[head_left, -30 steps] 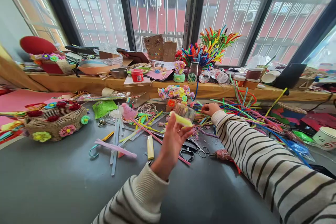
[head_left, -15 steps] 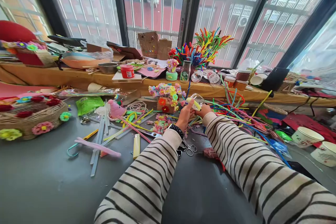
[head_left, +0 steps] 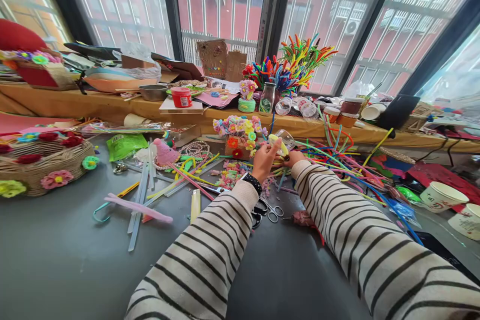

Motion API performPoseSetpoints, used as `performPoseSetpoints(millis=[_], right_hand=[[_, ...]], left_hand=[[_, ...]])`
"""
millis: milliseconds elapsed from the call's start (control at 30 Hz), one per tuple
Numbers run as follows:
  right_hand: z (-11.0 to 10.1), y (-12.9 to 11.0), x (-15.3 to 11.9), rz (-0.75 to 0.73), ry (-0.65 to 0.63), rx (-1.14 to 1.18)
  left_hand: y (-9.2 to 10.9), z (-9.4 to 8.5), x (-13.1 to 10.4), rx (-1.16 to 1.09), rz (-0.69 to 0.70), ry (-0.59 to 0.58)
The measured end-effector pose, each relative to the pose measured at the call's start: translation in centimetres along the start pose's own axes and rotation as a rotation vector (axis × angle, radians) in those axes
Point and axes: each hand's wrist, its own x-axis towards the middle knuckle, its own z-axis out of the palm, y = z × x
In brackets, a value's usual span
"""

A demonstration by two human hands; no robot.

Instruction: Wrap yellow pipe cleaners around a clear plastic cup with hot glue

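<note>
In front of the flower-covered basket (head_left: 242, 132), both hands are close together over the craft clutter. My left hand (head_left: 263, 161), with a black band at the wrist, is closed on a thick yellow fuzzy pipe cleaner (head_left: 284, 149) that curves along one end of a clear plastic cup (head_left: 287, 136). The cup lies tilted between the hands. My right hand (head_left: 294, 158) is closed at the cup's near right side, its fingertips partly hidden. Below the hands lie silver scissors (head_left: 275, 213) and black-handled scissors (head_left: 258, 210). Small pastel fuzzy pieces (head_left: 232, 175) are heaped left of the hands.
Translucent glue sticks (head_left: 138, 210) and a yellow cutter (head_left: 195, 205) lie to the left, near a woven basket (head_left: 37, 177). Colourful pipe cleaners (head_left: 348, 165) spread out on the right, with paper cups (head_left: 442, 197) beyond. A cluttered ledge (head_left: 213, 119) runs along the windows.
The yellow pipe cleaner and cup have turned in my hands, so the yellow now shows as a curved band rather than a straight piece. The view has shifted slightly.
</note>
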Motion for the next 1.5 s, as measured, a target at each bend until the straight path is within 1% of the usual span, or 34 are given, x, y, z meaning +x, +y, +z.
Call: performPoseSetpoints(millis=[100, 200, 233, 333, 433, 500, 567, 633, 700, 767, 800, 867, 900, 933, 967, 1000, 1033, 1100, 1133, 1200, 1333, 1500], right_hand=[[-0.4, 0.2, -0.2, 0.061, -0.142, -0.015], [-0.7, 0.2, -0.3, 0.091, -0.197, -0.008], [-0.7, 0.2, -0.2, 0.098, -0.204, 0.0], [-0.6, 0.0, -0.1, 0.119, -0.203, 0.037], [-0.5, -0.1, 0.0, 0.131, -0.183, 0.107], [-0.7, -0.1, -0.1, 0.128, -0.161, 0.178], [-1.3, 0.0, -0.5, 0.118, -0.127, 0.27], [-2.4, -0.2, -1.5, 0.093, -0.085, 0.385], [-3.5, -0.8, -3.3, 0.033, -0.049, 0.529], [-4.5, -2.1, -6.2, -0.077, -0.047, 0.704], [-4.7, -3.0, -7.9, -0.145, -0.07, 0.796], [-4.8, -5.2, -11.6, -0.252, -0.118, 0.957], [-4.7, -6.4, -13.3, -0.285, -0.126, 1.026], [-4.4, -7.6, -14.8, -0.33, -0.137, 1.135], [-4.1, -8.7, -16.1, -0.354, -0.14, 1.439], [-3.8, -9.8, -17.0, -0.351, -0.146, 1.694], [-3.4, -10.7, -17.6, -0.311, -0.106, 1.895], [-2.8, -12.0, -17.9, -0.177, 0.022, 2.143], [-2.5, -12.4, -17.9, -0.1, 0.095, 2.201], [-2.0, -12.7, -17.6, 0.001, 0.162, 2.227], [-1.3, -12.2, -17.4, 0.043, 0.188, 2.214], [-1.1, -10.5, -17.6, 0.16, 0.311, 2.199]], left_hand=[[2.0, -0.3, -1.3, 0.047, 0.048, -0.041], [4.9, -0.8, -3.3, 0.054, 0.11, -0.088], [6.1, -1.1, -4.1, 0.048, 0.138, -0.082], [10.0, -2.2, -6.9, 0.015, 0.233, -0.064], [14.1, -3.6, -10.2, -0.011, 0.344, -0.032], [16.4, -4.5, -12.4, -0.021, 0.457, -0.022], [18.0, -5.2, -14.4, -0.02, 0.548, 0.013], [18.7, -5.6, -16.2, -0.012, 0.583, 0.023], [18.5, -5.6, -17.5, -0.059, 0.569, 0.053], [17.5, -5.4, -18.3, -0.118, 0.489, 0.099], [16.8, -5.1, -18.6, -0.149, 0.459, 0.108], [14.9, -4.6, -18.7, -0.215, 0.33, 0.122], [13.8, -4.4, -18.6, -0.259, 0.261, 0.098], [12.6, -4.1, -18.5, -0.308, 0.183, 0.068], [11.5, -3.9, -18.4, -0.347, 0.101, 0.028], [10.4, -3.8, -18.2, -0.368, 0.028, -0.015], [9.4, -3.6, -18.1, -0.387, -0.025, -0.048], [7.8, -3.6, -17.9, -0.422, -0.073, -0.105], [7.1, -3.6, -17.8, -0.438, -0.083, -0.124], [6.3, -3.8, -17.7, -0.446, -0.119, -0.167], [5.3, -4.5, -17.3, -0.501, -0.173, -0.157], [4.8, -5.5, -16.9, -0.633, -0.272, -0.157]])
